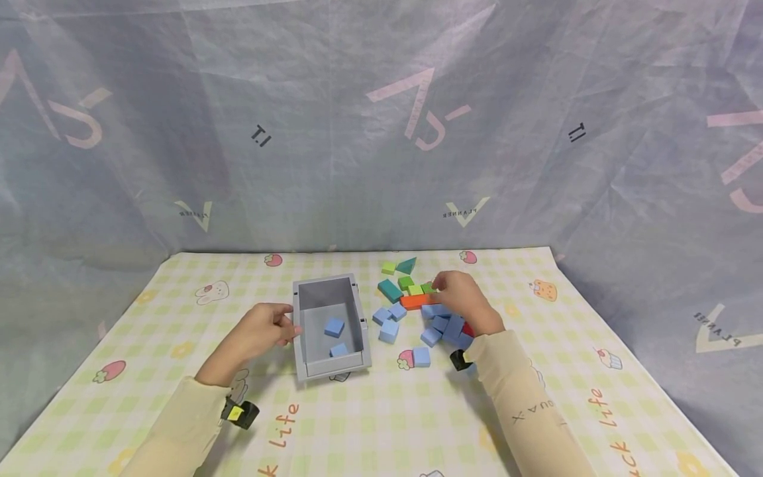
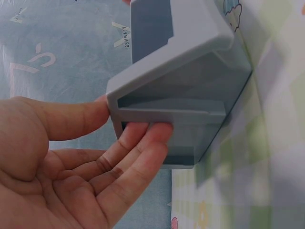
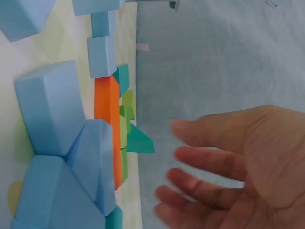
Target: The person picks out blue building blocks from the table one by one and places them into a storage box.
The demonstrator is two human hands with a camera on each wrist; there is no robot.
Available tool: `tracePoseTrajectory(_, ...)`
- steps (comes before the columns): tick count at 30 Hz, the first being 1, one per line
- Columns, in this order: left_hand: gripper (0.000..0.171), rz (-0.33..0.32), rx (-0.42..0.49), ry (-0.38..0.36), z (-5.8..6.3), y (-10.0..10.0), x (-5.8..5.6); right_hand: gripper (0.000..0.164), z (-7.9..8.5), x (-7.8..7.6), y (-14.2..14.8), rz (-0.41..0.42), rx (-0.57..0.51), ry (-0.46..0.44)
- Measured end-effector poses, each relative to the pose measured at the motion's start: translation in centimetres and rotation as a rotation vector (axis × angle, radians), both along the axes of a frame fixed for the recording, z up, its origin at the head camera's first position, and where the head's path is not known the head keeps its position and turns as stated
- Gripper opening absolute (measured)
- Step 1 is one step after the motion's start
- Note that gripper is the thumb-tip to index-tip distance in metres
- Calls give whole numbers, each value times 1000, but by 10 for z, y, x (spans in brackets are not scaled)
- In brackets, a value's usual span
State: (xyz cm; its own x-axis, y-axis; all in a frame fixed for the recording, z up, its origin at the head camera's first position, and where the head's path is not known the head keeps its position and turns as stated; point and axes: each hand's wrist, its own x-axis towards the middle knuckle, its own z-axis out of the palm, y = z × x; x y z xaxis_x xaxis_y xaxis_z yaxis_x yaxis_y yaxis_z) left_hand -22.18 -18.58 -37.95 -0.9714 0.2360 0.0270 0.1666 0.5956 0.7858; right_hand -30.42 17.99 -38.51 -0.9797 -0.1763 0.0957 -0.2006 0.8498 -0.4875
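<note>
My left hand grips the left side of a grey plastic bin. In the left wrist view the thumb meets the bin's rim while curled fingers touch the wall under a ledge. Two blue blocks lie inside the bin. Over the far part of a block pile hovers my right hand; the right wrist view shows its fingers spread and holding nothing. Below and beside it are an orange block, several blue blocks and green blocks. The hand hides part of the pile in the head view.
A teal triangular block and a light green block lie at the back. One blue block sits apart, nearer the front. A checked tablecloth covers the table, with a grey curtain behind.
</note>
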Motion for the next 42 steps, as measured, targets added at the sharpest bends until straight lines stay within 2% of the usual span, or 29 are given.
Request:
tracePoseTrajectory(5,46,12,-3,-7,0,0,0,19,-13,-2,-1,-30,75,-94)
tracePoseTrajectory(9,46,9,-4,-7,0,0,0,23,-18,-2,-4,-52,115,-119)
tracePoseTrajectory(18,51,6,-22,-7,0,-1,0,24,-21,0,-14,-58,125,-83)
tracePoseTrajectory(23,54,4,-21,-12,1,0,1,22,-24,1,-19,-72,168,-79)
tracePoseTrajectory(30,55,-12,-41,7,2,-1,2,5,-22,4,-23,-54,210,-69)
tracePoseTrajectory(34,53,-28,-38,28,1,0,1,6,-21,4,-22,-40,215,-54)
tracePoseTrajectory(39,53,-15,-58,30,1,-1,1,12,-24,4,-20,-40,221,-40)
tracePoseTrajectory(42,52,-12,-68,30,0,-1,0,15,-25,4,-20,-16,181,-47)
